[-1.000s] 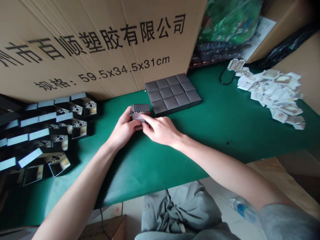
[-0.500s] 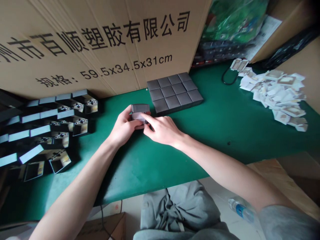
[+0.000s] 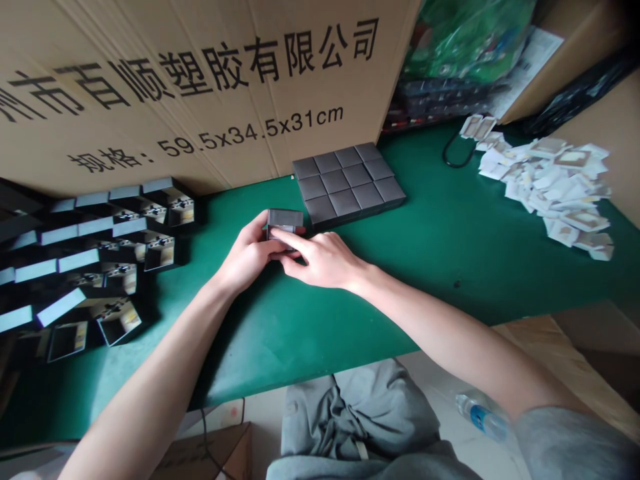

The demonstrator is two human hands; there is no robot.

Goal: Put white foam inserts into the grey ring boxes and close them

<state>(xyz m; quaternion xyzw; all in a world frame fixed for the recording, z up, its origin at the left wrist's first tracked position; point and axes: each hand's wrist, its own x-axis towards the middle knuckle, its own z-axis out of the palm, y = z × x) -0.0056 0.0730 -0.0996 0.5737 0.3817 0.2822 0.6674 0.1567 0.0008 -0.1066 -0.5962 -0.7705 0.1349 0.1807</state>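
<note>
Two hands meet over a green table point(image 3: 300, 333): left hand point(image 3: 247, 257) gripping a small lidded box point(image 3: 285, 218), lid up at its far side, long axis sideways; right hand point(image 3: 325, 259) pointing into it, grip unclear. Open boxes point(image 3: 129, 228) flank left, white pieces point(image 3: 555, 180) right; closed boxes point(image 3: 347, 187), then a carton point(image 3: 215, 120), block beyond.

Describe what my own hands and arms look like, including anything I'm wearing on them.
Your left hand and right hand show no gloves, and your wrists no watch or bracelet. A plain, loose grey fabric sleeve covers your upper right arm; no left sleeve is in view.
</note>
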